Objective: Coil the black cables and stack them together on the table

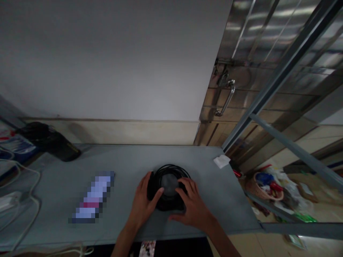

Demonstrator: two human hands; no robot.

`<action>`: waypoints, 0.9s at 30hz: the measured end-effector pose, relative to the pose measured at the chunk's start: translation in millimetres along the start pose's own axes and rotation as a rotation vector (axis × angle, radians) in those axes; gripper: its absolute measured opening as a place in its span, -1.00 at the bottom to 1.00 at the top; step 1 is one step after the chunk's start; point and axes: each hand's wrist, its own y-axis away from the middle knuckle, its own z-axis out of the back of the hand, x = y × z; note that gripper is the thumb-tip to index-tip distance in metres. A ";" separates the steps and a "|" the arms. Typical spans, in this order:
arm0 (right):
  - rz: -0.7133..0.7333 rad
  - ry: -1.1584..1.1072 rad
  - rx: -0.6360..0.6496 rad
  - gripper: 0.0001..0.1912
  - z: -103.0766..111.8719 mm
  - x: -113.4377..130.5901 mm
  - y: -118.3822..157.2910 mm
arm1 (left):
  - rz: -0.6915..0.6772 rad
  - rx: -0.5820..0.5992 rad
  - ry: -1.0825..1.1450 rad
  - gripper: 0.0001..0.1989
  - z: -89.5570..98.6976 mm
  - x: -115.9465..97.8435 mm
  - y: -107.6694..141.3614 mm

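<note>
Lying between both hands [143, 201] [193, 206]; black cable coil [169, 205]

Two hands [143, 201] [194, 207], one cable coil [168, 205], one phone [93, 196]

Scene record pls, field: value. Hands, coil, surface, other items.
left hand: at coil's left side
right hand: at coil's right side, fingers spread
coil: black cable, lying on table
surface: grey table
left of coil: phone, pixelated; black bottle farther left
right of coil: white paper; basket past table's edge
</note>
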 end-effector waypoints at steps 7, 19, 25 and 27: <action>-0.231 -0.106 -0.115 -0.38 -4.8 -3.0 12.8 | 0.059 -0.102 0.026 -0.17 -53.1 -2.2 0.7; -0.393 -0.147 -0.338 -0.33 -11.3 -38.4 -1.0 | -0.021 -0.027 0.054 -0.29 -89.2 -23.1 -2.6; -0.374 -0.116 -0.315 -0.21 -13.6 -15.1 0.7 | -0.098 0.014 0.007 -0.31 -68.5 -13.5 -16.4; -0.423 -0.177 -0.355 -0.21 -18.9 -23.4 -3.9 | -0.076 0.015 0.012 -0.25 -66.4 -13.0 -30.0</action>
